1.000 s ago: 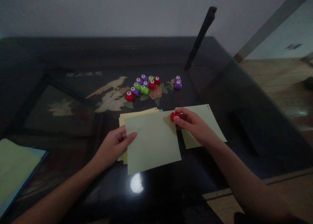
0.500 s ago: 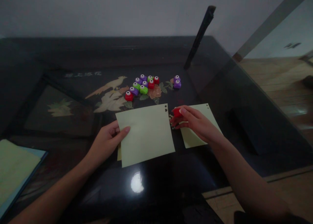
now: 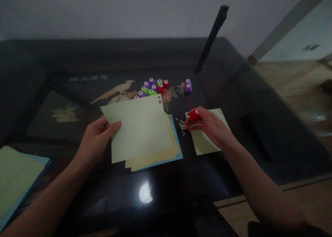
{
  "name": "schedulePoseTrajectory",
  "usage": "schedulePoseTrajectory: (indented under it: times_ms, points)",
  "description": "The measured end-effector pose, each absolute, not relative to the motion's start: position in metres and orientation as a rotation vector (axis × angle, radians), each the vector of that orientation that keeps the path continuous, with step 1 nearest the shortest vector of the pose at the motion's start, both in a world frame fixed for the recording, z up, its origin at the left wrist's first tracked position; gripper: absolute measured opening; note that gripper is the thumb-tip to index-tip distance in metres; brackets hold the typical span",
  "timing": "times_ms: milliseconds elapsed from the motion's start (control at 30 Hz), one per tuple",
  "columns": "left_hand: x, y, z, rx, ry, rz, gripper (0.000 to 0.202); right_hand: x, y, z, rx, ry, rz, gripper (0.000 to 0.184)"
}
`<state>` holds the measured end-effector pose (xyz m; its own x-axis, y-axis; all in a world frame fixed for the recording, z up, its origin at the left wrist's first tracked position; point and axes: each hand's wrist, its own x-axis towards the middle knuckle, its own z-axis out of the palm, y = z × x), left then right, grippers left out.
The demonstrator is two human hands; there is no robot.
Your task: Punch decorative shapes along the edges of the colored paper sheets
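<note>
My left hand [image 3: 94, 142] grips the left edge of a pale green paper sheet [image 3: 138, 126], lifted a little over a small stack of yellow and blue sheets [image 3: 158, 157]. The sheet has small punched holes at its top right corner. My right hand [image 3: 209, 124] is closed on a red paper punch [image 3: 193, 114], just above another pale green sheet [image 3: 207, 143] lying on the table. Tiny paper bits [image 3: 181, 126] lie between the stack and my right hand.
A cluster of purple, green and red punches [image 3: 154, 87] sits beyond the papers, with two purple ones [image 3: 188, 86] apart to the right. More paper [image 3: 15, 176] lies at the left edge of the dark glossy table [image 3: 77, 57]. A black bar [image 3: 211, 38] leans at the back.
My left hand has drawn the green sheet to the left and up, away from the punch, uncovering the stack below. My right hand with the red punch has shifted slightly right.
</note>
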<state>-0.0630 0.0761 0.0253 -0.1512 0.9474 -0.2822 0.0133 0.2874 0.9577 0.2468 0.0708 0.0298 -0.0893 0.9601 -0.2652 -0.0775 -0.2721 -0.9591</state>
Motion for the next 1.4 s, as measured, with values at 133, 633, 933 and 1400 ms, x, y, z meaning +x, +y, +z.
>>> schedulePoseTrajectory:
  times_ms: [133, 633, 933, 1400]
  points:
    - [-0.06, 0.08, 0.032, 0.808, 1.421, 1.145, 0.016, 0.249, 0.073, 0.028, -1.301, -1.027, 1.423, 0.037]
    - [-0.054, 0.079, 0.027, 0.762, 1.344, 1.085, 0.02, 0.257, 0.078, 0.026, -1.306, -1.022, 1.245, 0.024]
    - [-0.047, 0.07, 0.022, 0.773, 1.223, 0.987, 0.036, 0.267, 0.085, 0.028, -1.206, -0.92, 1.175, 0.034]
    - [-0.046, 0.066, 0.014, 0.925, 1.106, 0.919, 0.034, 0.284, 0.164, 0.025, -1.507, -1.548, 0.605, 0.037]
